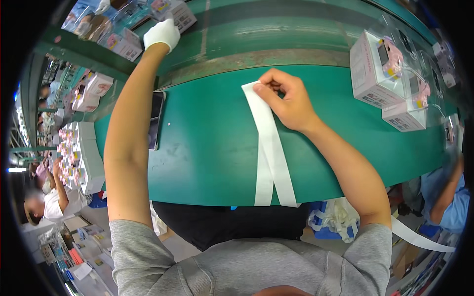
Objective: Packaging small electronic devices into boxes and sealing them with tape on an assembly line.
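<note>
My right hand (289,98) is bare and closed, pinching the upper end of a long white strip (266,130) between thumb and fingers. Doubled into two tails that cross, the strip runs down the green table (207,148) to its near edge. At the far left, my left hand (162,35) in a white glove reaches out over the green belt. It is against the left side of a white printed box (181,18) with a clear cover and something pink inside. Its fingers are mostly hidden there, so I cannot see whether they grip the box.
A dark phone (156,121) lies at the table's left. Several clear-covered boxes (368,74) with pink items stand at the right, and more boxes (89,158) at the left. Below the table sits a blue bin (323,232) of white scraps. Other people work on both sides.
</note>
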`<state>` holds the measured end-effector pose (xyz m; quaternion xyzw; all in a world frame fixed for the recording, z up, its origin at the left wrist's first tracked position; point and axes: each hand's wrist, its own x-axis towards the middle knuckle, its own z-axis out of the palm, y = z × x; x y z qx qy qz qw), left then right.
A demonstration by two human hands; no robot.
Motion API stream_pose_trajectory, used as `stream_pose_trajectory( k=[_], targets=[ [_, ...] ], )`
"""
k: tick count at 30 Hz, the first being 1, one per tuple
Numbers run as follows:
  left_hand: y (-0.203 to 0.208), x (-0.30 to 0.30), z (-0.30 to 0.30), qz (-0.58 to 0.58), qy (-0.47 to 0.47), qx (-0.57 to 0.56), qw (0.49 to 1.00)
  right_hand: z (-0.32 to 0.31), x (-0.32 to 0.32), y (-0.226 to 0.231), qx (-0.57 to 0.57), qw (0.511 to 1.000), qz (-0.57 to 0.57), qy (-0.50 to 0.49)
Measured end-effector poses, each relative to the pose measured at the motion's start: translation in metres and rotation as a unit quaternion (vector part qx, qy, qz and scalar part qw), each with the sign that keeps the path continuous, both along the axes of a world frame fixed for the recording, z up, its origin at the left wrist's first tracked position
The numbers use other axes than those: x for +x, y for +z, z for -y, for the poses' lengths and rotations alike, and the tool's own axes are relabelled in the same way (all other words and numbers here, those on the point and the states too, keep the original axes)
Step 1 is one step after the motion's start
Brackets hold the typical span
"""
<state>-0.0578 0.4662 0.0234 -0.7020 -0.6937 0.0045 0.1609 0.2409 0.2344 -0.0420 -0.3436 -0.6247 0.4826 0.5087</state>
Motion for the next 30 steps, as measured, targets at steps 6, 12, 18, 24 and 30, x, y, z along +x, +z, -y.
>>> stream_pose_trajectory(
  k=[6, 12, 18, 24, 30],
  targets=[
    [0.011, -0.016, -0.050, 0.067, -0.007, 0.037, 0.997, 0.000, -0.002, 0.000, 0.001, 0.999, -0.032, -0.006],
    [0.027, 0.021, 0.035, 0.118, -0.025, 0.028, 0.992, 0.004, 0.004, 0.005, 0.036, 0.998, -0.021, -0.041],
    [0.024, 0.051, 0.178, 0.215, -0.135, 0.103, 0.962, 0.008, 0.010, 0.014, 0.119, 0.992, 0.050, 0.012],
    [0.021, 0.079, 0.295, 0.223, -0.242, 0.187, 0.926, 0.017, 0.010, 0.042, 0.345, 0.934, 0.072, -0.060],
    [0.008, 0.056, 0.309, 0.154, -0.429, 0.319, 0.831, 0.029, 0.011, 0.060, 0.278, 0.944, 0.142, 0.106]
  ],
)
